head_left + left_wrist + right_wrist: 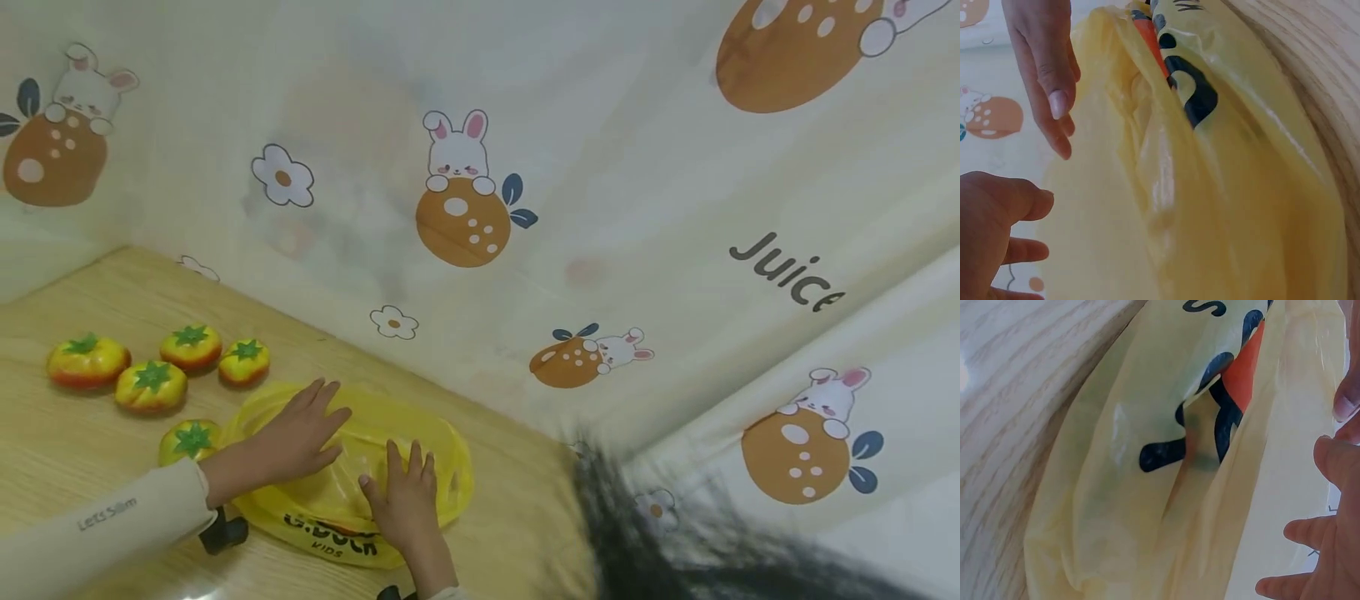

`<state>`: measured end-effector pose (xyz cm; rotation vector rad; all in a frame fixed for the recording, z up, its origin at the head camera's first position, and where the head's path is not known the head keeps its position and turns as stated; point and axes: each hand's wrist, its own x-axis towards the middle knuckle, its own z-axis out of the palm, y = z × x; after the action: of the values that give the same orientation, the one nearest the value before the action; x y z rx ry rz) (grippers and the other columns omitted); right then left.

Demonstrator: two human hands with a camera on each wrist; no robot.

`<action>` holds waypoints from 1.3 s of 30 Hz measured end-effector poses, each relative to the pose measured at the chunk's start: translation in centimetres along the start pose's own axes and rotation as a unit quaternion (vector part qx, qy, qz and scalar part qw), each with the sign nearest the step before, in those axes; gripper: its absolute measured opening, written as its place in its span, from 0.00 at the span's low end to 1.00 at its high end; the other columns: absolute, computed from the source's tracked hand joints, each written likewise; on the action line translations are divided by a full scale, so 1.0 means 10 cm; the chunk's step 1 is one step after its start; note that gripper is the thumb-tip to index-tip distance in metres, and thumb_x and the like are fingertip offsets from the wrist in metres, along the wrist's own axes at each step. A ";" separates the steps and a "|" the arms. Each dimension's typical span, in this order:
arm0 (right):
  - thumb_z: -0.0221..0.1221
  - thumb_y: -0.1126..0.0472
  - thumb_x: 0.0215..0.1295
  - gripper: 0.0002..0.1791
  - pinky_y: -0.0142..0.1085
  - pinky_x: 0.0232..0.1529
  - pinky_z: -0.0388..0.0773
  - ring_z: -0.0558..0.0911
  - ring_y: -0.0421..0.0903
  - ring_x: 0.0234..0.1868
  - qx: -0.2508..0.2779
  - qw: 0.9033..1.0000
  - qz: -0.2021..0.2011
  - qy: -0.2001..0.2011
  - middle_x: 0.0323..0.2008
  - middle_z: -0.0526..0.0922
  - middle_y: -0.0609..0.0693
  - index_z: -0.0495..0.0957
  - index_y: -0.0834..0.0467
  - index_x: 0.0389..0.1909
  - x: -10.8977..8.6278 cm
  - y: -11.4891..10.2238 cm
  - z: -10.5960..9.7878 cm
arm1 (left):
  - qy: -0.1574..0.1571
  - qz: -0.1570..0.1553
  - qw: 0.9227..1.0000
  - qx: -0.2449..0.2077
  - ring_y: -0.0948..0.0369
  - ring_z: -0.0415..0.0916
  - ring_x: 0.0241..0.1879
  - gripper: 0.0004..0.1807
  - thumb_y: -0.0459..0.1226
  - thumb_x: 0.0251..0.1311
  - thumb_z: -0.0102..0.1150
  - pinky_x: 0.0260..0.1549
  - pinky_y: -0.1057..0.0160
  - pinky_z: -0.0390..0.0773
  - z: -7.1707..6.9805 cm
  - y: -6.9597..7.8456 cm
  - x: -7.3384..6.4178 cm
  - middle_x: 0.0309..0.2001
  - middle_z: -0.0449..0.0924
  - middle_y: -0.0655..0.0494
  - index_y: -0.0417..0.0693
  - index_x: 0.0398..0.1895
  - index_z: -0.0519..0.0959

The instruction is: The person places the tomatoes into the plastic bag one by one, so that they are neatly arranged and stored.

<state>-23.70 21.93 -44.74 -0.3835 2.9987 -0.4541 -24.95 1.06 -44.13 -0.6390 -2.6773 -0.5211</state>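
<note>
A yellow see-through plastic bag (442, 442) with "G.DUCK KIDS" lettering lies loosely spread on the wooden table. Over its left part reaches my left hand (300, 433), fingers spread and straight. My right hand (408, 500) is over the bag's near right side, its fingers also extended. Neither hand grips anything; whether the fingers touch the plastic I cannot tell. In the left wrist view the bag (1241, 187) shows folds, black print and an orange patch. Beside the bag in the right wrist view, the right hand's fingers (1310, 534) stand apart.
Several yellow-red toy tomatoes with green tops, one a toy tomato (152, 387), sit left of the bag; another toy tomato (187, 437) is beside the left forearm. A rabbit-print curtain (352, 250) hangs behind the wooden table (45, 467). Dark hair (637, 533) blurs the lower right.
</note>
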 end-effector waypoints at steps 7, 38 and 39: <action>0.46 0.38 0.65 0.36 0.65 0.62 0.52 0.47 0.72 0.68 -0.005 1.000 -0.011 0.013 0.70 0.49 0.67 0.55 0.51 0.69 0.11 0.02 -0.11 | 0.006 0.013 1.000 0.003 0.34 0.56 0.63 0.23 0.45 0.56 0.60 0.57 0.39 0.64 -0.01 0.02 0.13 0.62 0.59 0.32 0.41 0.51 0.74; 0.42 0.35 0.64 0.37 0.64 0.60 0.58 0.49 0.71 0.68 -0.043 0.998 -0.039 0.011 0.69 0.50 0.65 0.55 0.49 0.69 0.35 0.02 0.07 | -0.021 0.029 0.997 -0.070 0.46 0.67 0.58 0.18 0.44 0.58 0.58 0.54 0.46 0.70 0.44 -0.14 0.19 0.57 0.69 0.41 0.45 0.48 0.75; 0.43 0.34 0.64 0.37 0.63 0.60 0.58 0.49 0.71 0.68 -0.042 0.999 -0.034 0.006 0.70 0.50 0.65 0.55 0.48 0.69 0.36 0.03 0.13 | -0.024 0.024 0.997 -0.072 0.46 0.67 0.57 0.18 0.44 0.58 0.58 0.54 0.46 0.70 0.47 -0.15 0.18 0.57 0.69 0.41 0.45 0.48 0.75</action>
<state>-27.13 20.94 -46.27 -0.4920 3.0320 -0.3387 -28.35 2.43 -47.92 -0.7627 -2.6786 -0.6979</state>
